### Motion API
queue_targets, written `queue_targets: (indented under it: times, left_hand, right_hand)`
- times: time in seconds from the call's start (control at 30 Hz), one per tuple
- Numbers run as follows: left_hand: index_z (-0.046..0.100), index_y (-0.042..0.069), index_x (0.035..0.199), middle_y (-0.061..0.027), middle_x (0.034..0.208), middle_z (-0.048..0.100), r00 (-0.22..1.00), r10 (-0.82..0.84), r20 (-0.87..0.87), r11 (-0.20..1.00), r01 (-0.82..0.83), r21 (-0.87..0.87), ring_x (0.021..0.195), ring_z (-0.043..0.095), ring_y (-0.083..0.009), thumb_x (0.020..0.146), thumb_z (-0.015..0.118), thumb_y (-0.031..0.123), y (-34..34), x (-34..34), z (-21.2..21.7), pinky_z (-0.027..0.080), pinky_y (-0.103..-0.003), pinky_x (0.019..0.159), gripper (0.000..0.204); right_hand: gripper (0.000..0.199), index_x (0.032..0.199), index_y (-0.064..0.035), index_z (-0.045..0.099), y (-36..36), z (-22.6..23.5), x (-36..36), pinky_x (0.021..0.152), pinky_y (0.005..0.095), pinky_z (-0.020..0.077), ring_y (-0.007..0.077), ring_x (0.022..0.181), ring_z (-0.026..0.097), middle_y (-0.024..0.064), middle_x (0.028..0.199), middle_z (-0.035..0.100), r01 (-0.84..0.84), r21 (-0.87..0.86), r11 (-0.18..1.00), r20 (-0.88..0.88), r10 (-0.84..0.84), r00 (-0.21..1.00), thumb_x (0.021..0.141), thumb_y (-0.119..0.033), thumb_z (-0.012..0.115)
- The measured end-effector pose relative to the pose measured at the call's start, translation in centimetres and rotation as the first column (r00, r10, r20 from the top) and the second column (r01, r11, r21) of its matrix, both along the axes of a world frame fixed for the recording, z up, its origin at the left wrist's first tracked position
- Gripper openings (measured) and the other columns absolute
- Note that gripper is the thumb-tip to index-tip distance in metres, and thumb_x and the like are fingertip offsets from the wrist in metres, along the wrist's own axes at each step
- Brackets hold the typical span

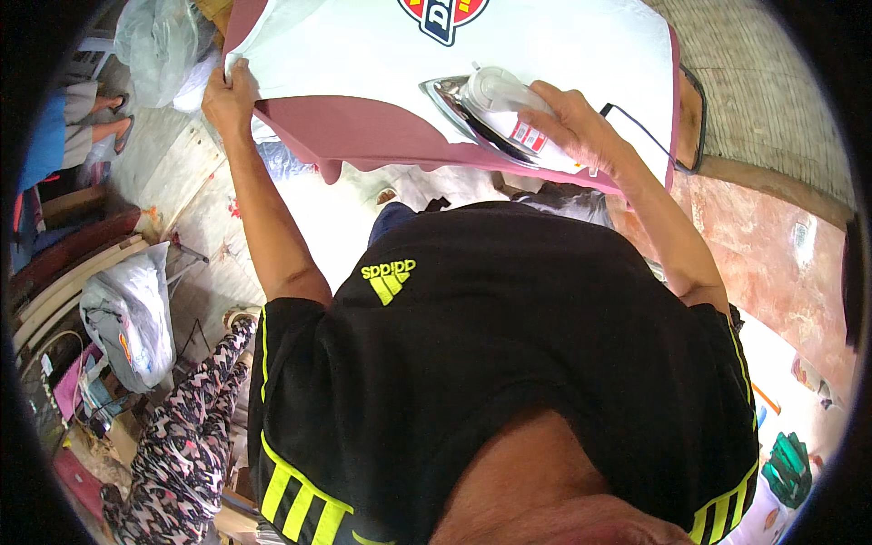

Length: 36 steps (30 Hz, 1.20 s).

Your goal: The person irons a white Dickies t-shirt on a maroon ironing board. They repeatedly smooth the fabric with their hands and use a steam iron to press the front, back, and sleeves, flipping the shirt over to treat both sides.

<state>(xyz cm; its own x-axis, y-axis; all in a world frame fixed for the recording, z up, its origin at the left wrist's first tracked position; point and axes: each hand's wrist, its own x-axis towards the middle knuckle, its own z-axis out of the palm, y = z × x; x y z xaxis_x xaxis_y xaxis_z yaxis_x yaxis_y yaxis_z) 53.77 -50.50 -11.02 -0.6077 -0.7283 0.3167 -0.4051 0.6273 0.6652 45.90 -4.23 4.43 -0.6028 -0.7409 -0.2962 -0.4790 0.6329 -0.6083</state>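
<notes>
white cloth (345,68) with printed emblem (443,16), spread on mauve-covered counter (350,132); silver-and-white iron (498,95) on cloth, near its close edge. right hand (574,123) wrapped round iron, left hand (230,95) pinching cloth's left edge. black cord (643,135) right of iron; clear plastic bag (156,45) left of cloth.

A straw-coloured panel of woven strips (772,100) fills the upper right, edged by a brown wooden strip (772,189) beside a mottled, pinkish surface (740,236). Pale grey, marbled flooring (162,150) spreads leftward (glaring white towards the middle), near long, pale wooden planks (77,289).
</notes>
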Motion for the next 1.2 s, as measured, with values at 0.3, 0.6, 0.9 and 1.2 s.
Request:
queue_targets:
  times: [0.3, 0.6, 0.9, 1.2]
  left_hand:
    - [0.047, -0.007, 0.135, -0.0304, 0.133, 0.054, 0.929, -0.315, -0.196, 0.871, 0.201, -0.448, 0.121, 0.054, -0.0455, 0.096, 0.064, 0.035, 13.6, -3.7, 5.1, 0.043, -0.049, 0.102, 0.059]
    - [0.039, -0.001, 0.146, -0.0263, 0.157, 0.027, 0.705, -0.674, 0.220, 0.663, 0.709, -0.240, 0.145, 0.023, -0.0497, 0.098, 0.053, 0.041, 27.4, -5.8, 3.1, 0.023, -0.063, 0.113, 0.066]
    - [0.035, 0.010, 0.154, -0.0242, 0.163, 0.018, 0.671, -0.644, 0.366, 0.624, 0.738, -0.256, 0.150, 0.011, -0.0485, 0.090, 0.053, 0.070, 28.0, -5.0, 3.5, 0.015, -0.069, 0.114, 0.090]
    - [0.038, 0.007, 0.151, -0.0216, 0.160, 0.028, 0.725, -0.639, 0.257, 0.643, 0.687, -0.340, 0.148, 0.023, -0.0450, 0.091, 0.057, 0.063, 29.3, -6.7, 3.3, 0.020, -0.067, 0.113, 0.084]
  right_hand:
    - [0.041, 0.107, 0.0005, 0.054, -1.0, 0.9, 0.9, 0.063, 0.0468, 0.0501, 0.0384, 0.066, 0.066, 0.0220, 0.069, 0.064, 0.047, -0.005, 0.999, -0.102, -0.047, 0.994, 0.103, -0.041, 0.053]
    - [0.035, 0.102, 0.0025, 0.055, 2.4, 0.0, -2.5, 0.061, 0.0475, 0.0517, 0.0445, 0.071, 0.068, 0.0273, 0.073, 0.065, 0.457, -0.180, 0.871, -0.296, -0.491, 0.819, 0.101, -0.032, 0.058]
    - [0.044, 0.115, 0.0051, 0.062, 4.2, -1.7, -22.9, 0.076, 0.0415, 0.0564, 0.0337, 0.085, 0.072, 0.0254, 0.088, 0.069, 0.303, -0.185, 0.935, -0.554, -0.354, 0.753, 0.100, -0.036, 0.054]
    - [0.048, 0.112, 0.0060, 0.063, 6.8, -0.6, -28.9, 0.077, 0.0412, 0.0544, 0.0313, 0.084, 0.069, 0.0226, 0.094, 0.070, 0.144, -0.113, 0.983, -0.520, -0.183, 0.834, 0.100, -0.039, 0.052]
